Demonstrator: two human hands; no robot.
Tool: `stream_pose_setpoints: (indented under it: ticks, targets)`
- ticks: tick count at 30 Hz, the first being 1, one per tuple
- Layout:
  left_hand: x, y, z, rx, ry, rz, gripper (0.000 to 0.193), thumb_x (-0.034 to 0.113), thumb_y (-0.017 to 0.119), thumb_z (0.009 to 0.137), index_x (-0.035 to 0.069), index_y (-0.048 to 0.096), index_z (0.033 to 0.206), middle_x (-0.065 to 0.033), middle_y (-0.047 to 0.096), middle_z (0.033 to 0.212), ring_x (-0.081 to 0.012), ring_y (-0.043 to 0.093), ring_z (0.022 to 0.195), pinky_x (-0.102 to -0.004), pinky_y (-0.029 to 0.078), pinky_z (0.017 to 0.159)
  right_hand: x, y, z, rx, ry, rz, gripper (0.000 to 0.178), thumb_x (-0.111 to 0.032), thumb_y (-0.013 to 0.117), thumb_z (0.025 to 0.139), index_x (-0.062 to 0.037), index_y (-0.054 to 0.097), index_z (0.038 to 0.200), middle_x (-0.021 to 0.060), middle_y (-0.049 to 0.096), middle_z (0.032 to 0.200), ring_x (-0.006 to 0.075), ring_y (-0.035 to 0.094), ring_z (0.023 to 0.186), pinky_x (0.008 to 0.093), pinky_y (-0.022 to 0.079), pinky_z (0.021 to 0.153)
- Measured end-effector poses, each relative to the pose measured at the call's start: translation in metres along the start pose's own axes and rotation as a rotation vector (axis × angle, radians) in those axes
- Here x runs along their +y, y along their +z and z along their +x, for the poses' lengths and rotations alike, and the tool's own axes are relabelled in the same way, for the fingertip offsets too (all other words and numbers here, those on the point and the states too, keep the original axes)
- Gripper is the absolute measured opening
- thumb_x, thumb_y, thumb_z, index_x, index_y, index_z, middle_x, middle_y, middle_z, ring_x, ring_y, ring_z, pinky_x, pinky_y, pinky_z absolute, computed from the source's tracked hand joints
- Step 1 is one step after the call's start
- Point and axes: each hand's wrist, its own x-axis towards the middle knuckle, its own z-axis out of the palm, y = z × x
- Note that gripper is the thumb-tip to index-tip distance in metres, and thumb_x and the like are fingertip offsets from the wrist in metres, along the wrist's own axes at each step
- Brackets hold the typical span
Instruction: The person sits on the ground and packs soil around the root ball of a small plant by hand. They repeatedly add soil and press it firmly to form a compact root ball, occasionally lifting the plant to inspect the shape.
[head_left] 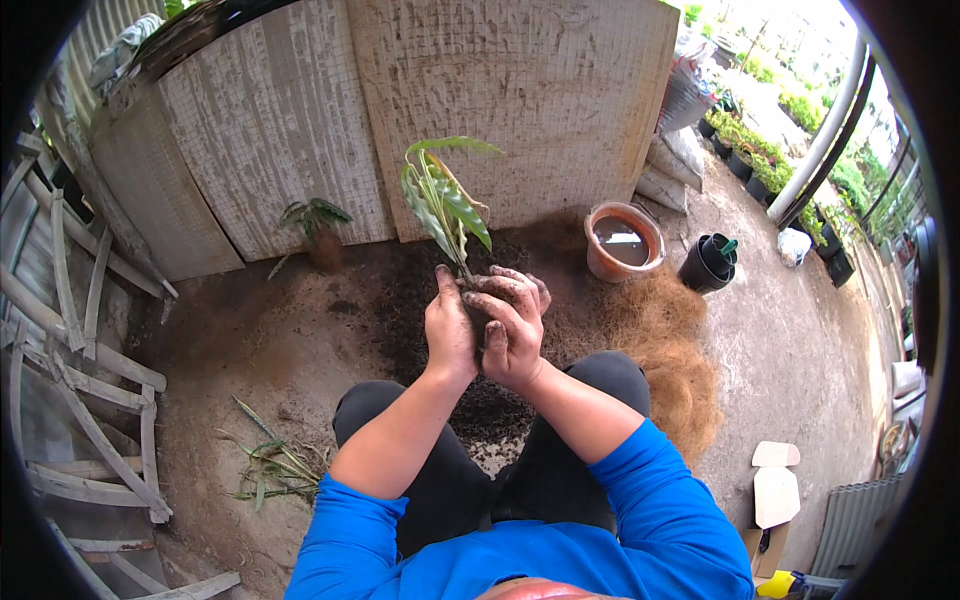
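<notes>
A plant with long green leaves (452, 205) stands upright between my two hands in the middle of the view. My left hand (451, 325) closes round the left side of its base, thumb pointing up. From the right, my right hand (512, 318) wraps the same base with curled fingers. Dark soil coats the fingers of both hands. The plant's roots and whatever is around them are hidden in my grip. Below and beyond the hands, dark loose soil (400, 300) is spread on the ground.
To the right are a terracotta-coloured bucket of murky water (625, 241), stacked black pots (708, 264) and a heap of brown fibre (665, 360). Another plant (318, 220) stands by the board wall (280, 120). Cut leaves (275, 462) lie left, near a wooden frame (90, 400).
</notes>
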Motion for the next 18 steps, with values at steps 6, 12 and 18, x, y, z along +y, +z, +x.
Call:
stream_pose_setpoints:
  ticks: [6,12,18]
  targets:
    - [0.0,0.003,-0.005,-0.034,0.04,0.043,0.051,0.047,0.029,0.092,0.001,0.052,0.091,-0.0074,0.055,0.086,-0.0145,0.055,0.077,-0.0277,0.047,0.069,0.001,-0.002,-0.001,0.02,-0.019,0.008,0.027,-0.029,0.049,0.08,-0.0071,0.064,0.085,0.0097,0.057,0.093,0.0275,0.051,0.096,0.0414,0.024,0.093]
    - [-0.001,0.004,-0.005,-0.054,0.039,-0.025,0.047,0.045,0.029,0.093,0.003,0.051,0.09,-0.0066,0.054,0.084,-0.0144,0.055,0.076,-0.0281,0.047,0.068,0.001,-0.002,0.001,0.032,-0.023,0.024,0.026,-0.029,0.05,0.079,-0.0073,0.064,0.083,0.0092,0.058,0.091,0.0271,0.051,0.095,0.0416,0.023,0.093]
    - [-0.008,-0.011,0.011,-0.02,-0.047,-0.216,0.041,0.041,0.031,0.092,0.005,0.051,0.089,-0.0072,0.057,0.085,-0.0179,0.057,0.077,-0.0312,0.047,0.071,0.001,-0.002,0.002,0.017,0.006,-0.011,0.028,-0.028,0.047,0.082,-0.0057,0.062,0.089,0.0102,0.058,0.095,0.0279,0.05,0.1,0.041,0.021,0.095]
